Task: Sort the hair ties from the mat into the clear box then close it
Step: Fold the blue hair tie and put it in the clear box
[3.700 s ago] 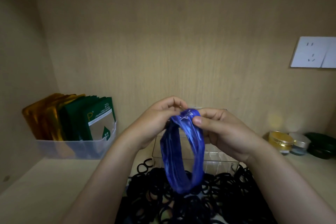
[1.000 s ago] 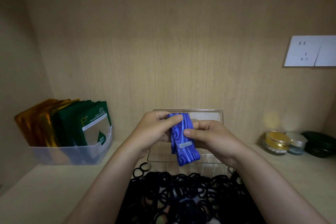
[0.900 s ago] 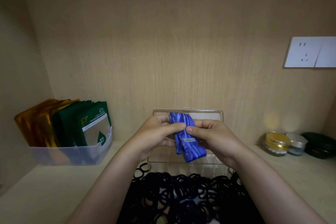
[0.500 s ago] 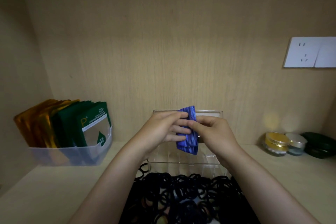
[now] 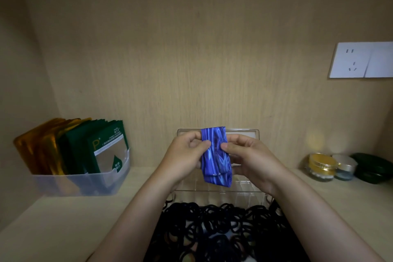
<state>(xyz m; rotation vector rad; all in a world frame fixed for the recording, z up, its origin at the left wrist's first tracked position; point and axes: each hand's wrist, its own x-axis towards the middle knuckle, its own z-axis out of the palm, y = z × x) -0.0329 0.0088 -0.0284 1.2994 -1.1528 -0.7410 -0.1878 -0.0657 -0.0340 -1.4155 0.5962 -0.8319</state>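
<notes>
A folded blue hair band [image 5: 215, 155] is pinched between the left hand [image 5: 184, 156] and the right hand [image 5: 254, 160], above the open clear box [image 5: 244, 190]. Black hair ties [image 5: 212, 217] are heaped on the mat [image 5: 289, 240], so sorting is judged barely begun and the closing not yet done.

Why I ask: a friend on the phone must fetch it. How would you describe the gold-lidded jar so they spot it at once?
Below the white wall socket plate on the right, three round containers sit in a row on the pale wooden shelf. The small clear glass jar with the gold lid is leftmost; its neighbours are a silver-lidded jar and a dark green round case.
</notes>
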